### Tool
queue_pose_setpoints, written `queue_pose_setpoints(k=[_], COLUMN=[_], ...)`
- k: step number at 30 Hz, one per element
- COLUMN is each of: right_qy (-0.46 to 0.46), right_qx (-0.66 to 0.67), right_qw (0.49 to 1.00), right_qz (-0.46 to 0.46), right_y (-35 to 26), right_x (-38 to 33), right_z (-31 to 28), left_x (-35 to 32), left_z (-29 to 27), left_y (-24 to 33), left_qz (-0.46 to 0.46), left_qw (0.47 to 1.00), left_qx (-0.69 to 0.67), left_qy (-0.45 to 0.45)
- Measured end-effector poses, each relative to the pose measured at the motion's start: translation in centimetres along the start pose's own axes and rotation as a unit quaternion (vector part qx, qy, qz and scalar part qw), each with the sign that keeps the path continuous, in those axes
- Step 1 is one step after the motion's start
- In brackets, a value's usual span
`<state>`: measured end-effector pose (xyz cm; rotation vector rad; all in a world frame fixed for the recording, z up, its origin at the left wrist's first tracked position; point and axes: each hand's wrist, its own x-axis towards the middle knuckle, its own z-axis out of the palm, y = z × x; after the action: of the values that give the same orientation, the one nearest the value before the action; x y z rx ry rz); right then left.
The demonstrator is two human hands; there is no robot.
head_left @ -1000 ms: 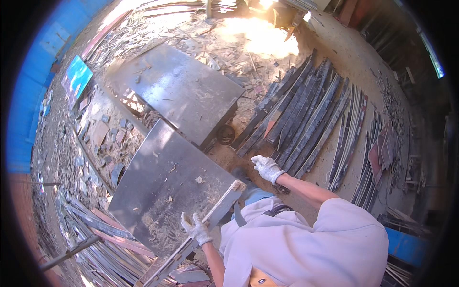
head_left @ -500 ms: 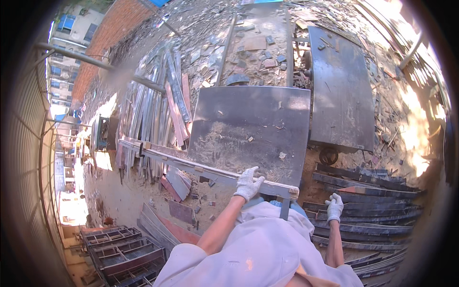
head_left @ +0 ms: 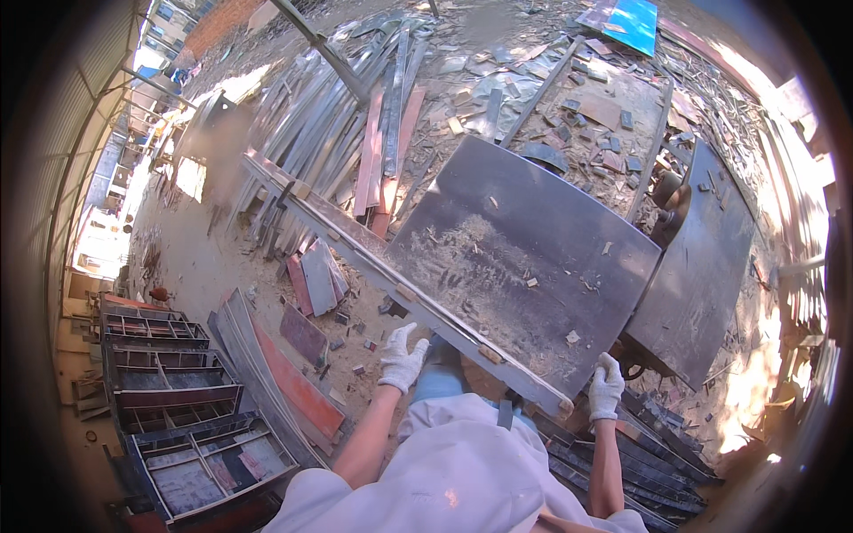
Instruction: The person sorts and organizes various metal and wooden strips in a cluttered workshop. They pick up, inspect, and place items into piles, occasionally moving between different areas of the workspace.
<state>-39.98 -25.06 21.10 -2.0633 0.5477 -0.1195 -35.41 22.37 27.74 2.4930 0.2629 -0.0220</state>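
A long, narrow, rusty metal strip [head_left: 373, 258] lies slantwise along the near-left edge of a dark steel table [head_left: 533, 240]. Its far end sticks out over the scrap on the left and its near end stops close to my body. My left hand [head_left: 402, 360], in a white glove, is just below the strip's middle, with fingers spread and pointing up at its lower edge. My gloved right hand [head_left: 607, 388] is beside the strip's near end, against the table's near corner. Whether it grips anything is unclear.
A second steel table [head_left: 702, 266] stands to the right. Long metal strips lie piled at the back left [head_left: 355, 115] and dark ones by my right leg [head_left: 657, 462]. Framed metal panels [head_left: 169, 373] are stacked at the left. Rubble covers the ground and a blue sheet [head_left: 635, 22] lies far back.
My head has turned, so the view has swung round. The strip now lies along the table's edge. My left hand, which held it half a second ago, is now just below it.
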Motion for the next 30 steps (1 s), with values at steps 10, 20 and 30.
queue_pose_setpoints(k=[10, 20, 30], right_qy=[-0.059, -0.117, -0.147], right_qx=[-0.175, -0.332, -0.411], right_qw=[0.938, 0.83, 0.818], right_qz=[-0.293, -0.433, -0.375], right_y=[-23.2, -30.2, -28.8], right_x=[16.5, 32.4, 32.0], right_z=[25.1, 45.3, 46.9], left_x=[34.4, 62.6, 53.7], left_z=[-13.6, 9.3, 36.7], left_y=[-14.8, -27.1, -38.7], left_qz=[0.023, -0.162, -0.271], left_qw=[0.991, 0.968, 0.88], left_qx=[-0.077, -0.017, -0.01], left_qy=[0.111, -0.189, -0.389])
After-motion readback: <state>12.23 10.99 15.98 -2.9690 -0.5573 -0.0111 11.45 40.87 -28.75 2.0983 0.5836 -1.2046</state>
